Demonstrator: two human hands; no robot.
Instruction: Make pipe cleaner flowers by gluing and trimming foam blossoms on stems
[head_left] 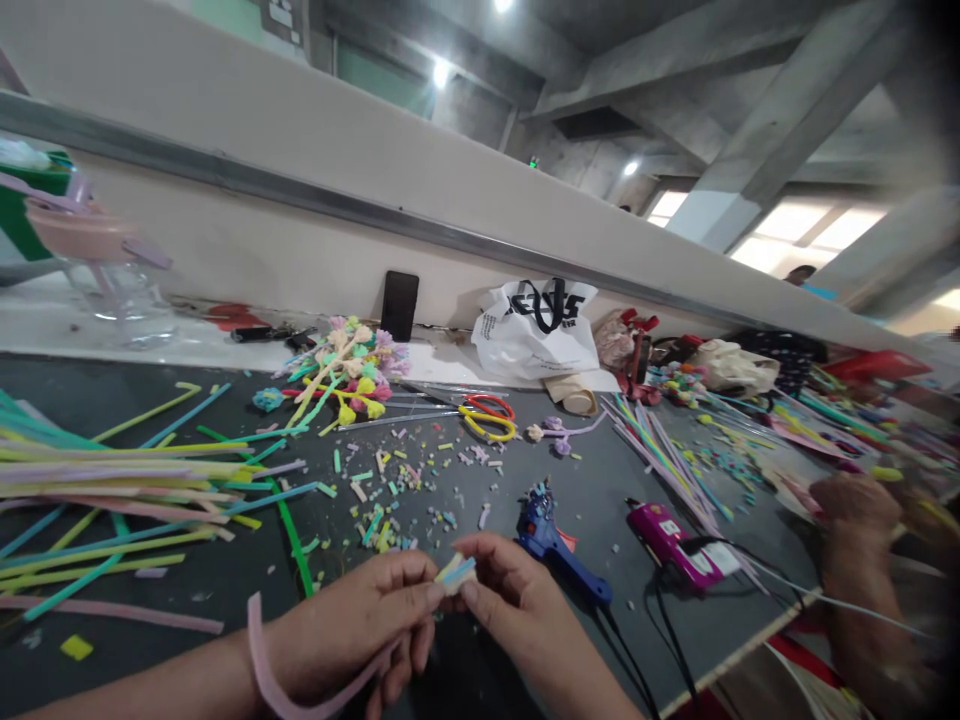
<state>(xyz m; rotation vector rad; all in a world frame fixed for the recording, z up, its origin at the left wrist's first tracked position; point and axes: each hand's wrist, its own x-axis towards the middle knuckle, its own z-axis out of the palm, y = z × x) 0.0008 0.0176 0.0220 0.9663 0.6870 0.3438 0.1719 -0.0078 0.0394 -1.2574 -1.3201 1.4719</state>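
Dark matte worktable (465,690) under a concrete ceiling, with a pale wall running behind it. Fuzzy pipe-cleaner stems (112,480) in pastel yellow, teal and lilac lie fanned at the left; short cut bits (390,500) are scattered mid-table. Finished flower bundle (345,370) sits near the back edge, with yellow-and-red-handled scissors (487,415) just to its right. Blue glue gun (555,545) and magenta glue gun (671,545) lie right of centre, black cords trailing off the edge. White plastic bag (536,325) stands against the wall.

Left hand (352,625) and right hand (517,600) meet at the bottom centre. Both pinch a small folded piece (456,573), pale yellow and light blue, between thumb and forefinger tips; the grip is narrow and closed on it. Pink fuzzy strip (259,660) loops under the left palm, the curled fingers touching it.

Another person's hand (855,505) is at the right edge, blurred; I cannot tell its grip.
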